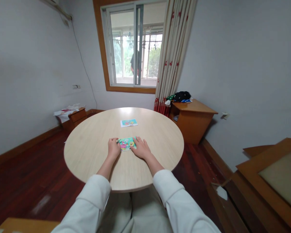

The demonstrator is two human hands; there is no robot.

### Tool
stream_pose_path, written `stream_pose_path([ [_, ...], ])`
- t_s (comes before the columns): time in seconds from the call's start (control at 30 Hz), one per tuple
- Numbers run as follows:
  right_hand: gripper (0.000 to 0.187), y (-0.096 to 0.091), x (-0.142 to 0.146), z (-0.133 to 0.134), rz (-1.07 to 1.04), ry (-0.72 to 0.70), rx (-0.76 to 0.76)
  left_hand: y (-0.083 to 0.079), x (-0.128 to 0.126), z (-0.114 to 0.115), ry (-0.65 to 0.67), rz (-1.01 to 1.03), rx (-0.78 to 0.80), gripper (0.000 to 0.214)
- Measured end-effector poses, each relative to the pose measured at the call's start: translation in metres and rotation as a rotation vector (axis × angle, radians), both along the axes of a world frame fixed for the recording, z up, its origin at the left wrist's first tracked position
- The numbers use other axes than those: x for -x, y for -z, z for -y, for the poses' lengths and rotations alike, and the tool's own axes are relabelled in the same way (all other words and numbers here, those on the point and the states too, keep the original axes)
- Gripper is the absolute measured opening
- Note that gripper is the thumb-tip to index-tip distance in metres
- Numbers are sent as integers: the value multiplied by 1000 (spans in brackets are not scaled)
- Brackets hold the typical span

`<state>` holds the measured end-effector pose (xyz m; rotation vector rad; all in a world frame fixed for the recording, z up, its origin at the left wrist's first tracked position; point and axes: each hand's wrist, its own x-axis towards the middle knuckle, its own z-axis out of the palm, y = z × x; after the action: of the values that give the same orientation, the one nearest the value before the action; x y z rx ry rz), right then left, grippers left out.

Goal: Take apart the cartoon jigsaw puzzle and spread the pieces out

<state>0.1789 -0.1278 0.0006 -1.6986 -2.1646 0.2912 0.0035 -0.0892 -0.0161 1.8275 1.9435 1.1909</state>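
Observation:
A small cartoon picture (126,144) in teal, pink and yellow lies flat on the round table (87,145) in front of me. My left hand (114,146) is at its left edge, fingers curled and thumb over the border. From the right, my right hand (141,148) rests on the picture with its fingers stretched out and spread, covering the right end. Beyond both hands lies a second cartoon picture (129,123) with a pale blue ground and a white edge; neither hand touches it.
At the back right stands a wooden cabinet (194,119) with dark cloth (181,96) heaped on it. A low wooden box (78,117) with white material sits at the left wall. A wooden chair (269,174) is at right. Through the window (126,48) a person (135,63) is partly visible.

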Motion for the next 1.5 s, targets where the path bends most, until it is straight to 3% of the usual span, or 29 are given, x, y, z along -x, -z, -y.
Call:
stream_pose_path([
  [0.1, 58, 0, 0, 1, 25, -40, -4, -3, 0, 4, -51, -94, 46, 29],
  [0.4, 43, -1, -1, 0, 35, 51, -133, -11, -1, 9, -78, -198, 135, 24],
  [0.63, 56, 2, 1, -2, 67, 246, -80, -14, -2, 11, -108, -163, 161, 24],
  [0.77, 55, 4, 1, -2, 63, 203, -90, -16, -3, 13, -120, -115, 165, 24],
  [0.97, 55, 4, -3, -7, -113, 175, -102, -12, 1, 12, -61, 114, 115, 23],
  [1.1, 58, 8, -9, -14, -478, 165, -105, -8, 4, 9, 19, 290, 39, 25],
  [1.23, 73, 14, -14, -19, -814, 82, -67, -3, 4, 7, 138, 431, 2, 35],
  [1.37, 81, 18, -15, -21, -923, 70, -37, -1, 0, 6, 222, 654, 11, 43],
  [1.5, 66, 21, -16, -24, -874, 58, -50, -1, -3, 5, 229, 937, 63, 49],
])
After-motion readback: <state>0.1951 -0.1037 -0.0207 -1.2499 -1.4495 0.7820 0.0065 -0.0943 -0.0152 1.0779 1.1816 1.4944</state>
